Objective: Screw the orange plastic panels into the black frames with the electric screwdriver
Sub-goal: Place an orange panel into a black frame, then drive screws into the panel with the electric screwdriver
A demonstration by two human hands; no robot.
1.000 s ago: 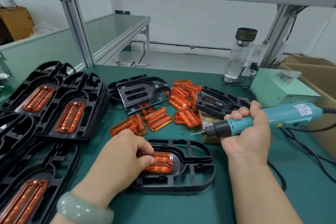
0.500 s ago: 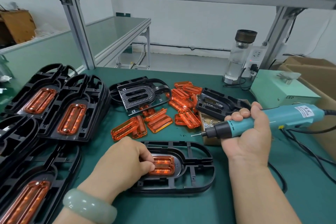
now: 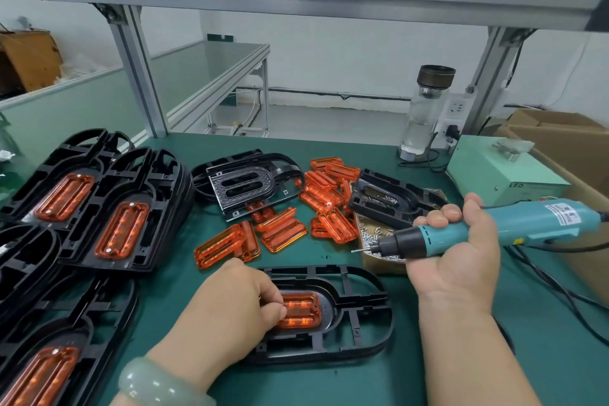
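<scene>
Pinching ribbed orange panel (image 3: 301,310), seated in black frame (image 3: 359,323), with left hand (image 3: 230,300). Gripping screwdriver (image 3: 527,224) in right hand (image 3: 461,260), raised above open mat (image 3: 543,356).

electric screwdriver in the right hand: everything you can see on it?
The screwdriver: teal plastic body, black nose with a thin metal bit pointing left, white label near the rear, black cable out the back. Held roughly level over the box of screws, right hand curled round its middle. The bit touches nothing.
</scene>
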